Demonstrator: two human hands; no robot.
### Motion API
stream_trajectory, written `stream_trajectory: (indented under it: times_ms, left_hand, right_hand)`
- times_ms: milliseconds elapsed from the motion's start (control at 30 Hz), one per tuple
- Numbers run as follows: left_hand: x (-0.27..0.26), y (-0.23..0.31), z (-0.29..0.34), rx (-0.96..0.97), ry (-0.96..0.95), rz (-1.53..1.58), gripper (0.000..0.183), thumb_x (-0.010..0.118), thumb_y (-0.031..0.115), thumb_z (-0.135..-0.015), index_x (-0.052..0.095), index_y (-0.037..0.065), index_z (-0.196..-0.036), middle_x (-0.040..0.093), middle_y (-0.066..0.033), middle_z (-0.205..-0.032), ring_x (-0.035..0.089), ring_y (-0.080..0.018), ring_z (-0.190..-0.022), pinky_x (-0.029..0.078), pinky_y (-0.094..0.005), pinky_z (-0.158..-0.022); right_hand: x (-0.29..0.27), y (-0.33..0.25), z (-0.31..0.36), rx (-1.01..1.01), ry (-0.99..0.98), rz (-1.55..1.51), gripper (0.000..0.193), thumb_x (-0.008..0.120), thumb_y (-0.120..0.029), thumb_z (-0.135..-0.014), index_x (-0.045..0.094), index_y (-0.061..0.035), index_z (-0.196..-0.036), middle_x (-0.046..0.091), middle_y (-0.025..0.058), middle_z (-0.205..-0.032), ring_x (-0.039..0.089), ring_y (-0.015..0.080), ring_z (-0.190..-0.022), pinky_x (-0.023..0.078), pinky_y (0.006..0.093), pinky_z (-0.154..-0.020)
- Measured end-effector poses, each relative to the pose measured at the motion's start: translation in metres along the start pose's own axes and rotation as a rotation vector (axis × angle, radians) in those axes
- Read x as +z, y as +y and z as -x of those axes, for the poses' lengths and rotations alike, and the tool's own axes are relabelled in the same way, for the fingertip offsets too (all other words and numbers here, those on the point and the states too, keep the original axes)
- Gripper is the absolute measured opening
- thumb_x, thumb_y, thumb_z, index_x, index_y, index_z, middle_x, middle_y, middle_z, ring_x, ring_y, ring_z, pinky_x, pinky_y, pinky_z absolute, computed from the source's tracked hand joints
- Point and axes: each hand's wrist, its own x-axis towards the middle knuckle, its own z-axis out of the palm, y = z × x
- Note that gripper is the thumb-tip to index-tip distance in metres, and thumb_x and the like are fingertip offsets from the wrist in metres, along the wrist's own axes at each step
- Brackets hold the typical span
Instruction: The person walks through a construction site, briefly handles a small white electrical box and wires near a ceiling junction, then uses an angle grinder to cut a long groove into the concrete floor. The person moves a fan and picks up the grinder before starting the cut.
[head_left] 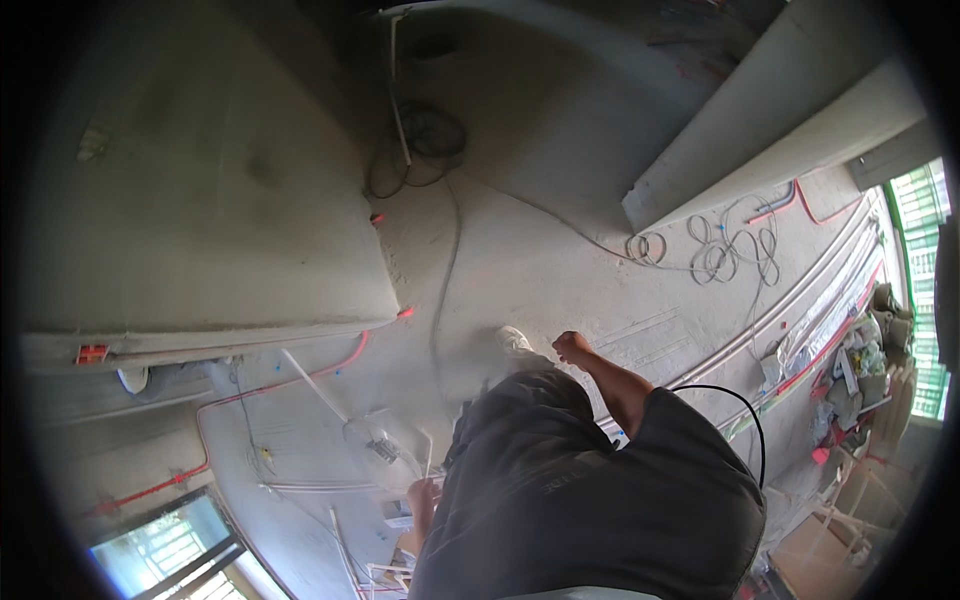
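Note:
My right hand [572, 348] is closed in a loose fist in front of my body, above the grey floor, and nothing shows sticking out of it. Low at my left side, my left hand [424, 492] is curled, partly hidden by my dark shirt. A thin white rod [429, 456] with a bent top rises from its fingers, and it seems to be held there. Beside that rod lies a clear plastic bag [376, 440] with a label. One white shoe [513, 339] shows ahead of my dark clothing.
Loose grey cable coils [715, 250] lie on the floor to the right; a darker coil [432, 130] lies far ahead. A concrete wall [200, 200] stands left, another wall end [740, 150] right. Red conduit [204, 440] runs along the left. Pipes and a debris pile [860, 370] line the right.

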Motion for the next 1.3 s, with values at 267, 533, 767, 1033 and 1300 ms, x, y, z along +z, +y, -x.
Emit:
stream_trajectory:
  times_ms: [267, 533, 767, 1033, 1300]
  left_hand:
    - [-0.007, -0.026, -0.047, 0.862, -0.098, -1.003, 0.021, 0.067, 0.023, -0.082, 0.055, 0.007, -0.076, 0.059, -0.0176, -0.074, 0.061, -0.0422, -0.077, 0.044, -0.0548, -0.068]
    - [0.014, 0.031, -0.027, 0.199, 0.029, -0.169, 0.022, 0.068, 0.02, -0.092, 0.069, -0.002, -0.095, 0.068, -0.0113, -0.081, 0.068, -0.0255, -0.078, 0.053, -0.04, -0.067]
    - [0.014, 0.037, -0.018, 0.107, 0.044, -0.004, 0.026, 0.068, 0.02, -0.093, 0.072, -0.005, -0.1, 0.072, -0.0127, -0.088, 0.069, -0.0212, -0.078, 0.056, -0.0359, -0.071]
    - [0.002, -0.005, -0.065, 0.599, -0.269, -1.479, 0.03, 0.059, 0.031, -0.094, 0.072, 0.006, -0.084, 0.074, -0.0193, -0.095, 0.071, -0.0364, -0.09, 0.054, -0.0508, -0.079]
    - [0.002, 0.001, -0.067, 0.649, -0.183, -1.364, 0.033, 0.055, 0.03, -0.097, 0.07, 0.004, -0.083, 0.073, -0.0181, -0.091, 0.069, -0.0393, -0.09, 0.052, -0.0517, -0.078]
  right_hand:
    - [-0.009, 0.019, -0.019, 0.021, -0.073, -0.014, 0.025, 0.065, -0.025, -0.089, 0.069, -0.0002, -0.089, 0.07, 0.0091, -0.078, 0.067, 0.02, -0.065, 0.049, 0.0361, -0.051]
    - [-0.003, 0.026, -0.05, -0.102, -0.009, 0.121, 0.028, 0.064, -0.024, -0.09, 0.072, 0.0006, -0.078, 0.071, 0.018, -0.073, 0.071, 0.0291, -0.065, 0.054, 0.0468, -0.065]
    - [-0.007, 0.009, -0.051, -0.009, -0.049, 0.005, 0.025, 0.066, -0.026, -0.09, 0.072, -0.0009, -0.087, 0.071, 0.0104, -0.077, 0.066, 0.0219, -0.063, 0.05, 0.0389, -0.051]
    - [-0.011, 0.0, -0.047, 0.038, -0.005, 0.093, 0.03, 0.067, -0.029, -0.089, 0.074, -0.0011, -0.08, 0.072, 0.0161, -0.073, 0.072, 0.0324, -0.071, 0.055, 0.0481, -0.07]
    - [-0.015, -0.004, -0.046, -0.04, -0.005, 0.036, 0.032, 0.068, -0.028, -0.088, 0.074, 0.0021, -0.082, 0.073, 0.0224, -0.078, 0.073, 0.037, -0.078, 0.055, 0.0497, -0.074]
